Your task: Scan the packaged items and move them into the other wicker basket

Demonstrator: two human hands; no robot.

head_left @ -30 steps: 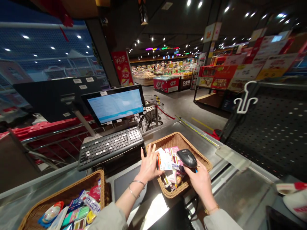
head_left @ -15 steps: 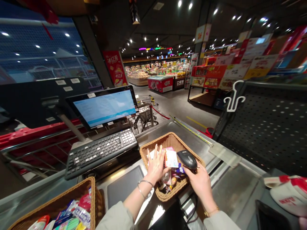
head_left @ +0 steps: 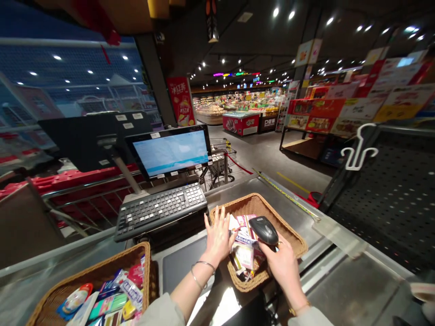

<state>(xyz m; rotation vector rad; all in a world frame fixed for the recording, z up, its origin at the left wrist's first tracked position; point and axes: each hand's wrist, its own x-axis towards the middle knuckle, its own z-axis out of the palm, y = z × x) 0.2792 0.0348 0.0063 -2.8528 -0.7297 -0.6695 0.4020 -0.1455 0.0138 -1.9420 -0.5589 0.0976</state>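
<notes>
Shifted toward the basket's keyboard-side rim since prior frame: left hand (head_left: 219,241), open, fingers splayed, just beside mixed packets (head_left: 244,249). Right hand (head_left: 284,268) clenched around black handheld barcode scanner (head_left: 263,230), long axis slanting upper left to lower right. Packets between both hands, nearer left, heaped inside woven wicker basket (head_left: 258,203). Beneath, steel checkout counter (head_left: 343,290); near-left, second wicker basket (head_left: 115,258); behind, black keyboard (head_left: 159,212).

Ceiling spotlights (head_left: 275,12) bright, glare on steel counter (head_left: 220,308), edges fisheye-bent.
</notes>
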